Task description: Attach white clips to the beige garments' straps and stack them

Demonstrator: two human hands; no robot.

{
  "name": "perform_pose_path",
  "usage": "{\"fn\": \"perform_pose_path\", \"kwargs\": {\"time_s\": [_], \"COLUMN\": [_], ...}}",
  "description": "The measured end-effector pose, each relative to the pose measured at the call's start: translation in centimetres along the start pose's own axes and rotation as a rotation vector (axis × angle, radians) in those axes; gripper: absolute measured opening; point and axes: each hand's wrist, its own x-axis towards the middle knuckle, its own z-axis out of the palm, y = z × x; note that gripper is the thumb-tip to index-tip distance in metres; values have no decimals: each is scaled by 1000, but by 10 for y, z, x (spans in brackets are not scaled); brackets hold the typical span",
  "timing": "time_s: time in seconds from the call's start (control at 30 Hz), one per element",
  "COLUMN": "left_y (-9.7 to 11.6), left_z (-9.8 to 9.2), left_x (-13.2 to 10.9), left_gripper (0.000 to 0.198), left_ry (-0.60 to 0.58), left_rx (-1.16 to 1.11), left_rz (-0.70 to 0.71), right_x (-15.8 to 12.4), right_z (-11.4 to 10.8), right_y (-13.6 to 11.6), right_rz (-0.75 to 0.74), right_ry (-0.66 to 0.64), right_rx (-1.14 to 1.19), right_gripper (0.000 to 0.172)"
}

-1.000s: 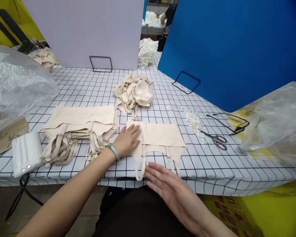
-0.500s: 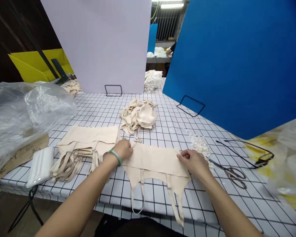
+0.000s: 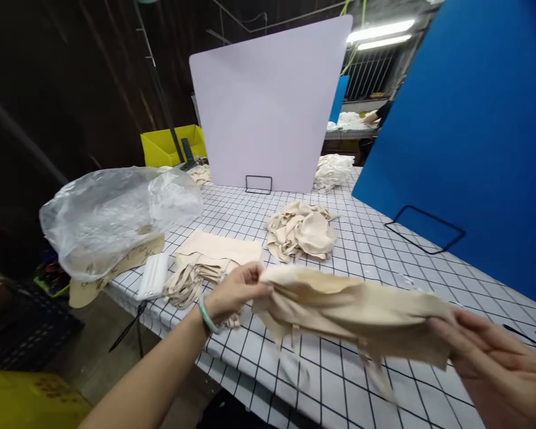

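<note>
A beige camisole (image 3: 348, 313) with thin straps is stretched between my two hands above the table, its fabric creased and the dangling straps blurred. My left hand (image 3: 236, 292), with a green bangle on the wrist, pinches one upper corner. At the other end, my right hand (image 3: 495, 351) grips the fabric between thumb and fingers. Just beyond my left hand lies a neat stack of beige camisoles (image 3: 218, 245), straps bunched toward me. Farther back sits a crumpled heap of the same beige garments (image 3: 300, 232).
The table has a white checked cloth (image 3: 236, 211). A pale board (image 3: 272, 113) and a blue board (image 3: 464, 137) stand on it. At left are clear plastic (image 3: 116, 208), a white power bank (image 3: 153, 276) and a yellow bin (image 3: 161, 149). Another person's arm (image 3: 375, 115) shows far back.
The camisole lay flat on the table; both hands have now raised it and hold it stretched and tilted. My view has swung left, taking the scissors out of sight.
</note>
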Motion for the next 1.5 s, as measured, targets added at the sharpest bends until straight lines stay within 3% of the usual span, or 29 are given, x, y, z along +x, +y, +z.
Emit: {"fn": "perform_pose_path", "kwargs": {"time_s": [0.1,0.2,0.3,0.37,0.5,0.57,0.63,0.73,0.87,1.1,1.23,1.3,1.33,1.43,1.5], "left_y": [58,107,136,142,118,90,58,17,-4,-2,-4,-9,-12,-23,-26], "left_z": [-30,-60,-90,-114,-173,-202,-224,-244,-258,-273,-264,-257,-255,-254,-258], "left_x": [-28,-56,-83,-96,-87,-65,-36,2,24,33,37,38,38,40,42], "left_gripper": [22,32,43,47,50,50,47,35,33,36,39,44,49,65,68], "left_ry": [96,218,351,403,415,437,544,583,570,607,592,470,395,226,190], "left_rx": [60,124,145,150,136,168,268,341,435,700,876,1032,1140,1445,1528], "left_rz": [239,393,455,416,257,157,34,-51,-63,15,128,149,119,-66,-162], "right_x": [5,7,1,-5,-7,-1,5,14,23,20,10,9,10,11,11], "right_z": [34,81,129,158,215,244,270,293,296,292,293,297,300,310,314], "right_y": [-47,-86,-106,-107,-74,-46,-15,21,42,47,40,34,32,30,31], "right_rz": [-111,-206,-122,-15,123,120,89,54,-19,-165,-539,-670,-653,-461,-373], "right_ry": [-44,-162,-303,-419,-546,-523,-491,-455,-413,-337,-325,-434,-532,-833,-920], "right_rx": [211,357,455,478,405,295,166,33,-109,-308,-507,-645,-711,-859,-879], "right_gripper": [30,30,38,43,52,53,49,44,42,35,45,48,51,67,74]}}
